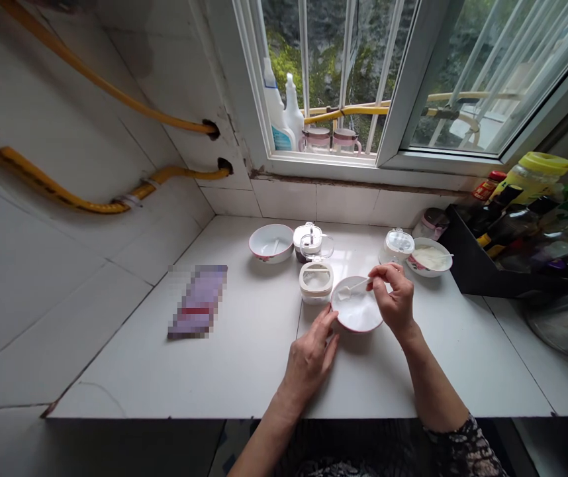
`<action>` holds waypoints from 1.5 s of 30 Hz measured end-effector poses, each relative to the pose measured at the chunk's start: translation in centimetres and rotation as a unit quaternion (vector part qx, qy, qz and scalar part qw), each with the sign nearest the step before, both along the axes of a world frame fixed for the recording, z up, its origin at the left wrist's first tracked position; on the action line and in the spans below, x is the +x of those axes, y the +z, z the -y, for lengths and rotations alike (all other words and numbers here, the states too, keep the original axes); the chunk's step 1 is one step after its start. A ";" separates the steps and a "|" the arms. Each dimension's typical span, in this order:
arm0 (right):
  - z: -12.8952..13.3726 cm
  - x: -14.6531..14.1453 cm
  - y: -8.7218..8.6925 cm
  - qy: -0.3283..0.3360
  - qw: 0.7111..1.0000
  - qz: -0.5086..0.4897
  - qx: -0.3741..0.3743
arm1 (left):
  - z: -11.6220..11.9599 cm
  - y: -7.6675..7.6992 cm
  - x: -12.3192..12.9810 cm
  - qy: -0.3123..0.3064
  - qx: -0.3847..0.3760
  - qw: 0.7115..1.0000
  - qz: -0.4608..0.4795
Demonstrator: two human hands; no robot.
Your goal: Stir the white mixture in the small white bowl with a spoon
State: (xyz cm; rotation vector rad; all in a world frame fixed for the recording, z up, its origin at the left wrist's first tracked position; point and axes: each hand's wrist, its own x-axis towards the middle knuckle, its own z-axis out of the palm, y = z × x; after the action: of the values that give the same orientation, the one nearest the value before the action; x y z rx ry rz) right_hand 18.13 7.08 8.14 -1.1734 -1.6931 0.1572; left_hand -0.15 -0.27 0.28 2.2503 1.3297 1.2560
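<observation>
A white bowl [358, 318] with a pinkish-red rim stands on the counter and holds white contents. My left hand [311, 354] steadies its near-left edge, fingertips and thumb closed against the rim. Pinched in my right hand [394, 298] is a small white spoon [345, 292], its head just over the inside of the bowl. Touching or nearly touching the bowl's left side is a clear jar with a white lid [316, 278]. Behind it, another white-lidded jar [306, 236] has its clear flap raised. A third such jar [398, 244] stands beyond my right hand.
A larger bowl [270, 244] with a spoon lies back left; a bowl of white food [430, 258] sits back right. A pixelated purple packet [197, 301] lies at left. The black box [482, 265] of bottles borders the right, beneath the window [388, 165].
</observation>
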 end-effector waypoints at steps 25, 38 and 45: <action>-0.6 0.8 -0.6 0.032 0.936 -0.218 -0.274 | 0.0 -0.1 -0.1 0.009 -0.013 1.000 -0.001; -0.6 -1.3 -0.6 0.026 0.953 -0.252 -0.164 | 0.0 0.0 -0.1 0.008 -0.009 1.000 -0.001; 0.2 -3.5 -0.7 0.069 0.989 0.108 0.071 | -0.1 -0.2 -0.1 0.008 0.009 1.000 -0.010</action>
State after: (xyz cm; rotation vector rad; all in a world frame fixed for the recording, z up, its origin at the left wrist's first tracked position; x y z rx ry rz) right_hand 14.63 6.91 7.40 -0.9968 -1.9423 -0.0059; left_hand -0.28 -0.17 0.03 2.2735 1.3526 1.2589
